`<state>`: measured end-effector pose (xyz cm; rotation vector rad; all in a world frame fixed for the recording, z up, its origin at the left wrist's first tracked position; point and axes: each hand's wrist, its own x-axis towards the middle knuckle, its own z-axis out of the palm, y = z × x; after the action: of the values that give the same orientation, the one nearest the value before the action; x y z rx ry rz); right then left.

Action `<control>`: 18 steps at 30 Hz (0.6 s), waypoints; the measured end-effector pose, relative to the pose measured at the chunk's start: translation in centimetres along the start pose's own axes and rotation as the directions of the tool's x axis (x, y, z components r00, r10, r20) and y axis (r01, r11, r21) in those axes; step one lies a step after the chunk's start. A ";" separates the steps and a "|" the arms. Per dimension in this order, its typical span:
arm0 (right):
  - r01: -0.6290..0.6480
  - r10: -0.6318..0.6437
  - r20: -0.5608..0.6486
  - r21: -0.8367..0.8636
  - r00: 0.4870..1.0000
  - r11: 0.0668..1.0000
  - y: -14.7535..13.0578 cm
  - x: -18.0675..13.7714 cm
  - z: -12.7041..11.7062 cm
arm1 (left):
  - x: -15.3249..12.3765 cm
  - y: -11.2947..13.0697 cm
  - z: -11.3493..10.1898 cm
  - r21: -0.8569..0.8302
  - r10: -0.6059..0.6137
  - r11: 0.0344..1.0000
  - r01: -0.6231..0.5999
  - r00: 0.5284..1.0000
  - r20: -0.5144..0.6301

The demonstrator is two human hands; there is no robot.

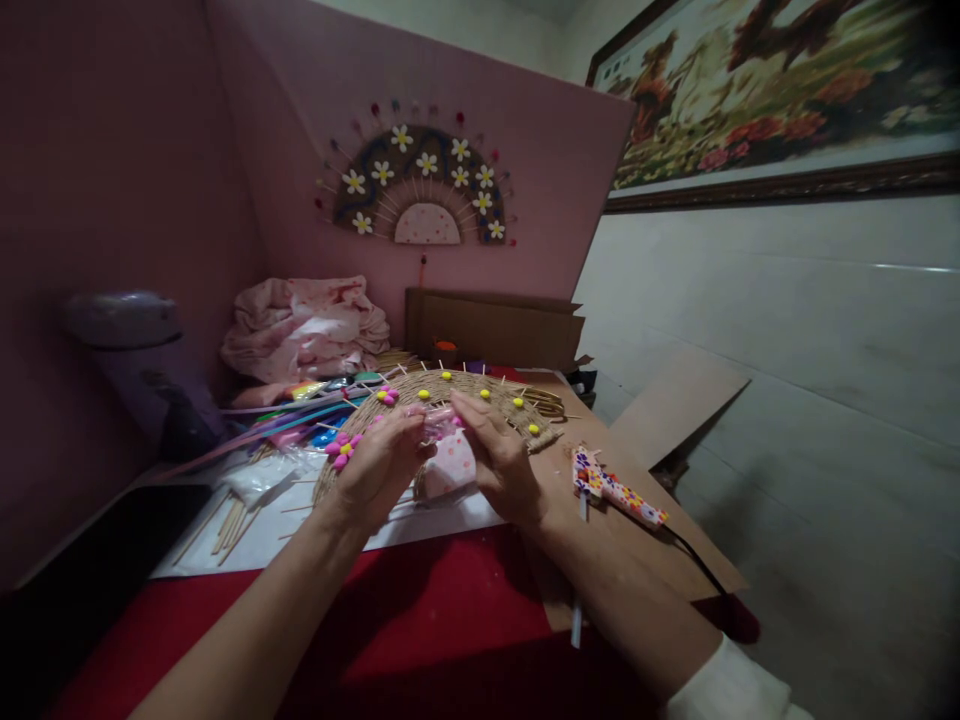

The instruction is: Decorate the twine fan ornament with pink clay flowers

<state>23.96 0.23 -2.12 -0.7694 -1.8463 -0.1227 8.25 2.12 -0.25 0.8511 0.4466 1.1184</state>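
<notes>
A small clear plastic bag (438, 422) with a bit of pink in it is held up between my two hands. My left hand (386, 460) has its fingertips closed on one side of it. From the other side, the thumb and bent fingers of my right hand (504, 458) press on it. Behind and below both hands lies a half-round fan (472, 388) of woven cord over wooden sticks. Pink petals (342, 450) and yellow oval dots (485, 394) sit on it. Its white, pink-dotted centre (452, 462) is partly hidden by my hands.
On the right, a flower-patterned glue gun (611, 488) lies on cardboard (559, 545). Loose sticks (234, 528) and a plastic packet (259, 478) are at left, near a dark flat object (105, 560). A finished fan (424, 185) hangs above bundled pink cloth (307, 325).
</notes>
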 end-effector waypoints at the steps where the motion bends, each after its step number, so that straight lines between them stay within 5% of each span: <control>1: -0.029 0.029 -0.053 -0.005 0.998 1.000 0.1 0.0 -0.1 | 0.0 0.1 0.0 -0.017 -0.012 1.000 0.012 1.000 0.011; 5: -0.107 0.093 -0.285 -0.037 0.954 0.994 0.2 0.0 -0.4 | 0.2 0.2 -0.2 -0.052 -0.049 0.997 0.050 0.998 0.025; 10: 0.071 -0.068 0.057 -0.047 0.996 0.996 0.2 -0.1 -0.2 | 0.1 -0.1 -0.1 0.031 0.049 0.998 -0.049 0.999 0.003; 12: 0.022 -0.022 0.016 -0.019 1.000 1.000 0.2 0.0 -0.2 | -0.1 0.0 0.1 0.074 0.085 0.994 -0.085 0.996 -0.006; 15: -0.083 0.076 -0.219 -0.024 0.973 0.996 0.0 0.1 -0.3 | -0.3 0.0 0.4 0.112 0.065 0.991 -0.067 0.998 0.015; 18: -0.046 0.037 -0.147 -0.055 0.988 0.997 -0.1 0.1 -0.3 | -0.3 -0.1 0.2 0.126 0.074 0.989 -0.077 0.997 0.028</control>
<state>24.12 0.07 -1.87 -0.8175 -1.6931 -0.2024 8.33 1.72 -0.19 0.9989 0.4735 1.1575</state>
